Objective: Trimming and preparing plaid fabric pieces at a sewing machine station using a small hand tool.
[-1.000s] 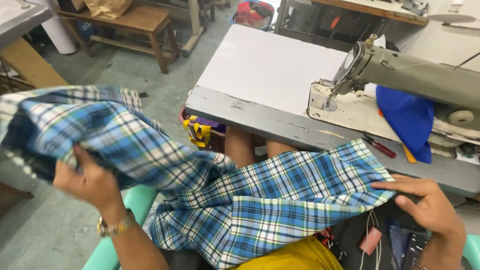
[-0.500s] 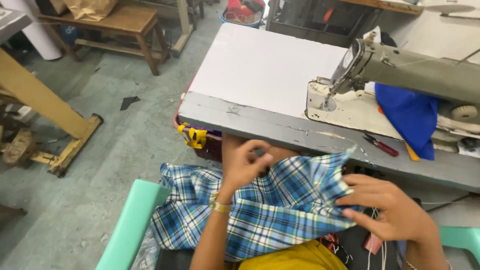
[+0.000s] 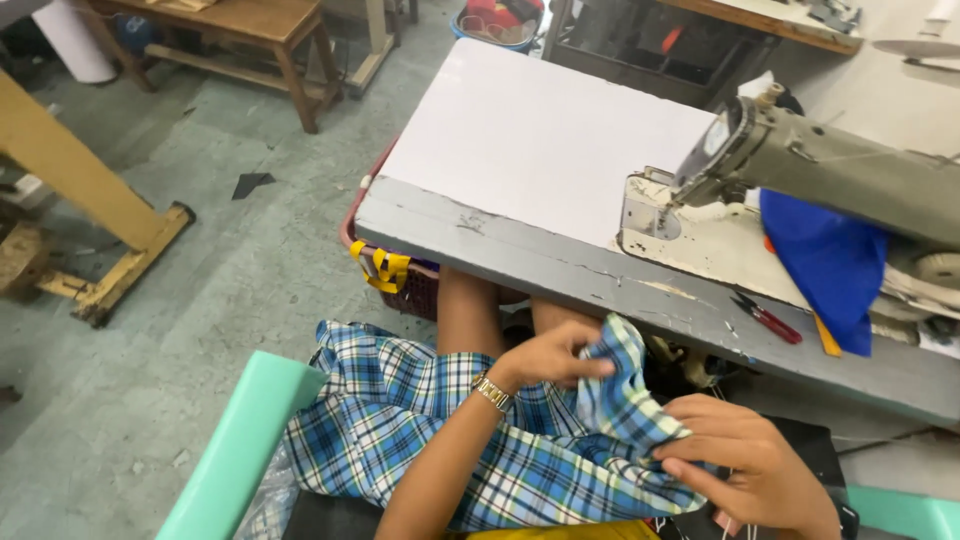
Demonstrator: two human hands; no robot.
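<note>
Where the blue plaid cloth (image 3: pixel 470 440) lies bunched across the person's lap, below the near edge of the sewing table (image 3: pixel 540 150), both hands pinch one raised fold: left hand (image 3: pixel 550 357) closed on its upper side, right hand (image 3: pixel 745 465) closed on its lower side. Sewing machine (image 3: pixel 800 170) stands at the table's right end; blue fabric (image 3: pixel 825 265) beside it; red-handled snips (image 3: pixel 765 320) on the near edge. Green chair (image 3: pixel 235 450) at left; wooden bench (image 3: pixel 235 30) beyond.
</note>
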